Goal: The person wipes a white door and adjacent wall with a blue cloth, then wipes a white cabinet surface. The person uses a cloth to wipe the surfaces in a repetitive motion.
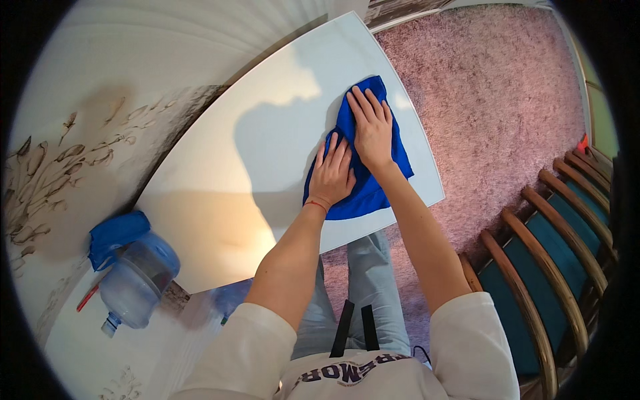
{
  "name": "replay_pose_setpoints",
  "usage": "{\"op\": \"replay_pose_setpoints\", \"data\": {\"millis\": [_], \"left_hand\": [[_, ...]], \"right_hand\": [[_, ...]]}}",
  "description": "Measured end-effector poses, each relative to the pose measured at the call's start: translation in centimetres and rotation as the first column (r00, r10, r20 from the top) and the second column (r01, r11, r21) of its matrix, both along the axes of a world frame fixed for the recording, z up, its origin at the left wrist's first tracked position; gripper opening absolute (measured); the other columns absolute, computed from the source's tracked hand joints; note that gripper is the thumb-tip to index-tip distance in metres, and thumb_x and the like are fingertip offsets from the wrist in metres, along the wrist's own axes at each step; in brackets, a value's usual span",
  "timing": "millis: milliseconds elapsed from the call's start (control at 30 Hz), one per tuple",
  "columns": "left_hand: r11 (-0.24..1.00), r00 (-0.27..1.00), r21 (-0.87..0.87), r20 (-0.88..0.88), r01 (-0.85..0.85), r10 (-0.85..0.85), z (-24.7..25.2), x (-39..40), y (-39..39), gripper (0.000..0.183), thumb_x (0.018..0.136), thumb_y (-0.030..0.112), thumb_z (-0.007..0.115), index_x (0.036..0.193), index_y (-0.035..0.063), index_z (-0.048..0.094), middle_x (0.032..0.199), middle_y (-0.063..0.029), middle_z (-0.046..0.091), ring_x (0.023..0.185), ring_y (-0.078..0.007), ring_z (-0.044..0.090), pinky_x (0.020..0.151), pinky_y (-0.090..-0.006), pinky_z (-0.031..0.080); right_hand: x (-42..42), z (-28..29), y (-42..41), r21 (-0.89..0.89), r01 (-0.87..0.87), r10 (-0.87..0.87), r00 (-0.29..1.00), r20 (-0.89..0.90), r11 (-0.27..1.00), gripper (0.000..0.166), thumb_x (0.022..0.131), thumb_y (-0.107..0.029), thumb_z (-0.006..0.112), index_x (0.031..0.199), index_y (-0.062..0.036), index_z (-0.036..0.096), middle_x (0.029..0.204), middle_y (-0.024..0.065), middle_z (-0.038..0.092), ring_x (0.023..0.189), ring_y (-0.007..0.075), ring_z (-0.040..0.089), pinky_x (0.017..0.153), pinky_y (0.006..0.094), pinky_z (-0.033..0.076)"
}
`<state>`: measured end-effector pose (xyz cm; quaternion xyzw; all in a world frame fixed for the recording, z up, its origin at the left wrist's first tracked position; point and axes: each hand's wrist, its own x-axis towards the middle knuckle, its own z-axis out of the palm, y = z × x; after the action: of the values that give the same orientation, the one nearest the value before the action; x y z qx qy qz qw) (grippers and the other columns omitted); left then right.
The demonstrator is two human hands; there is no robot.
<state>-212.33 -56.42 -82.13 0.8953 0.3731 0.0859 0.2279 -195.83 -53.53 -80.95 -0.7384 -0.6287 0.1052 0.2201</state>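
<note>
A blue cloth [375,192] lies spread and slightly creased on a white tabletop [200,215], close to its right edge. My left hand [331,172] presses flat on the cloth's left part, fingers spread, a thin red string around the wrist. Farther up, my right hand [372,127] rests palm down on the cloth, its fingertips near the far corner. Neither hand is closed around the fabric. Shadows of my head and arms fall across the table beside the cloth.
Left of the table lies a large clear water bottle [137,280] by a blue bag-like item [117,235]. A wall with a flower print [60,175] borders the table's left side. At right are curved wooden slats [530,265] over teal fabric, on pinkish carpet [480,100].
</note>
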Motion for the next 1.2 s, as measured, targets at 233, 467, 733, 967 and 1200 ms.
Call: {"op": "replay_pose_setpoints", "data": {"millis": [233, 467, 733, 967, 1200], "left_hand": [[0.999, 1.0, -0.032, -0.028, -0.007, 0.006, 0.5, -0.4, 0.0, 0.056, 0.085, 0.02, 0.06, 0.137, 0.0002, 0.054, 0.159, -0.0156, 0.037, 0.152, -0.0358, 0.027, 0.124, -0.0532, 0.02], [1.0, 1.0, -0.03, 0.022, -0.002, 0.002, 0.1, -0.3, 0.0, 0.054, 0.082, 0.018, 0.062, 0.133, -0.002, 0.057, 0.153, -0.0179, 0.044, 0.15, -0.0388, 0.03, 0.123, -0.056, 0.022], [0.999, 1.0, -0.048, 0.006, -0.011, 0.011, 0.5, -0.4, 0.1, 0.066, 0.086, 0.021, 0.059, 0.149, 0.0067, 0.045, 0.161, -0.0129, 0.035, 0.151, -0.0365, 0.028, 0.124, -0.0543, 0.021], [1.0, 1.0, -0.017, -0.011, -0.002, 0.002, 0.4, -0.5, 0.0, 0.068, 0.087, 0.023, 0.058, 0.152, 0.0092, 0.043, 0.162, -0.012, 0.034, 0.152, -0.0359, 0.028, 0.123, -0.054, 0.021], [0.999, 0.999, -0.033, -0.033, 0.0, -0.001, 0.5, -0.5, 0.0, 0.066, 0.089, 0.023, 0.056, 0.153, 0.0105, 0.042, 0.163, -0.0108, 0.033, 0.152, -0.0335, 0.027, 0.124, -0.0531, 0.022]], "right_hand": [[-1.6, 0.4, -9.2, -0.099, 0.03, -0.031, 0.999, -0.009, 0.995, 0.05, 0.088, 0.004, 0.052, 0.137, -0.0012, 0.054, 0.152, 0.0069, 0.052, 0.14, 0.0307, 0.047, 0.117, 0.049, 0.032], [-0.5, 0.5, -0.6, 0.021, 0.039, -0.038, 0.999, -0.031, 0.999, 0.041, 0.091, 0.0, 0.056, 0.132, -0.0021, 0.058, 0.145, 0.0081, 0.058, 0.132, 0.0335, 0.052, 0.11, 0.047, 0.039], [0.0, 0.3, -12.3, -0.07, 0.189, -0.187, 0.982, 0.031, 0.979, 0.034, 0.094, -0.003, 0.057, 0.129, -0.0005, 0.058, 0.149, 0.0113, 0.054, 0.137, 0.0345, 0.049, 0.112, 0.0477, 0.037], [0.7, 0.4, -10.4, -0.04, 0.316, -0.314, 0.948, 0.059, 0.948, 0.036, 0.098, -0.004, 0.054, 0.133, 0.0009, 0.055, 0.15, 0.0118, 0.053, 0.134, 0.0354, 0.049, 0.11, 0.0473, 0.037], [1.2, 1.1, -11.1, -0.098, 0.278, -0.272, 0.96, 0.072, 0.955, 0.054, 0.098, -0.006, 0.056, 0.151, -0.0022, 0.043, 0.133, 0.0124, 0.064, 0.132, 0.0332, 0.052, 0.109, 0.0463, 0.038]]}}
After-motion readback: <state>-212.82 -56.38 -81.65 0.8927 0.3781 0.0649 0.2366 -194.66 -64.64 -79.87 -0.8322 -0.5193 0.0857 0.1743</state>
